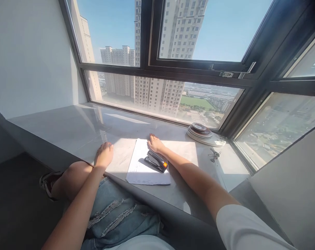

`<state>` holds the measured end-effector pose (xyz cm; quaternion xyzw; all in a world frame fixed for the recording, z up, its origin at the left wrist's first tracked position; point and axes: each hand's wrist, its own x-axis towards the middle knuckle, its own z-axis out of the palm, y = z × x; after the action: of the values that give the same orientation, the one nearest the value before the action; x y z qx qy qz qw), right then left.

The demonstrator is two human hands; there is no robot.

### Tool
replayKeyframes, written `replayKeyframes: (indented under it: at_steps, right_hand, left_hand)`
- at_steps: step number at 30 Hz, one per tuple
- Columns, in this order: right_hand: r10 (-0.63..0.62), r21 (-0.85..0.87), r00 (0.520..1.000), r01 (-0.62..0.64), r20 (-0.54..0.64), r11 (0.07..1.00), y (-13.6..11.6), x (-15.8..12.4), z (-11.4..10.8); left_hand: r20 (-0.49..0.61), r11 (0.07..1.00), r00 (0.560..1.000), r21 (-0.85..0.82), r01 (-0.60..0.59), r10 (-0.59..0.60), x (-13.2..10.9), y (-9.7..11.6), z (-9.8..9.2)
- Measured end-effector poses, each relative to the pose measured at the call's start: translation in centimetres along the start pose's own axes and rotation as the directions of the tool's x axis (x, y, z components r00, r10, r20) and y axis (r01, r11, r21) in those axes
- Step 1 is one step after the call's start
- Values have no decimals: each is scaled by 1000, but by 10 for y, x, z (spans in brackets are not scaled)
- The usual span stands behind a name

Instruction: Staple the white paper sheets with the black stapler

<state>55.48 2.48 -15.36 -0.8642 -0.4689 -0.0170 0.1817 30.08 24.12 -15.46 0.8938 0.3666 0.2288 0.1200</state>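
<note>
A black stapler [156,161] with an orange part at its near end lies on a stack of white paper sheets [139,173] on the window sill. My right hand [155,143] rests palm down by the far right corner of the stack, just beyond the stapler, fingers stretched out and holding nothing. To the left of the paper, my left hand [104,154] rests near the sill's front edge. Its fingers are curled in, with nothing visible in them, and it touches neither paper nor stapler.
A stack of plates or round lids [204,134] stands at the sill's back right, near the window frame [157,72]. Small metal pieces [214,154] lie in front of it. My knees sit against the front edge of the pale sill [61,123].
</note>
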Motion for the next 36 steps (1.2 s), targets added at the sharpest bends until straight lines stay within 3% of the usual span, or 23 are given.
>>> replayKeyframes:
  at_steps: [4, 9, 11, 13, 16, 19, 21, 24, 26, 29, 34, 36]
  right_hand:
    - [-55, 29, 999, 55, -1, 998, 26, -10, -12]
    - [-67, 100, 997, 72, -47, 992, 13, -11, 0]
    - [-79, 148, 995, 87, -61, 985, 3, -10, 4]
    - [-90, 195, 993, 103, -73, 975, -5, -10, 1]
    - [-15, 353, 988, 69, -152, 933, -13, -21, -17]
    - [57, 511, 980, 50, -191, 858, -22, -54, -44]
    - [-43, 536, 998, 66, -55, 842, -29, -87, -59]
    - [-129, 346, 989, 97, 70, 933, -37, -136, -69]
    - [-105, 198, 990, 86, 92, 977, -38, -159, -71]
    - [-46, 157, 998, 40, 32, 987, -30, -175, -78]
    - [-39, 266, 974, 99, -225, 959, 9, -176, -109]
    - [15, 213, 955, 50, -295, 976, 29, -181, -116]
  left_hand:
    - [-6, 998, 999, 40, -42, 42, -4, 6, -2]
    - [-7, 984, 990, -113, -139, 139, -18, 35, 1]
    - [30, 935, 965, -258, -245, 262, -30, 56, 7]
    - [91, 874, 911, -333, -353, 403, -42, 76, 15]
    - [206, 884, 873, -264, -385, 441, -55, 92, 25]
    - [249, 893, 862, -214, -396, 441, -58, 92, 28]
    - [260, 887, 851, -209, -411, 456, -57, 92, 27]
    - [298, 882, 831, -190, -431, 470, -57, 94, 25]
    - [320, 882, 822, -176, -437, 471, -56, 96, 24]
    - [309, 883, 827, -183, -433, 470, -55, 98, 22]
    - [259, 896, 861, -210, -391, 437, -67, 113, 11]
    - [235, 842, 816, -269, -467, 528, -81, 127, 6]
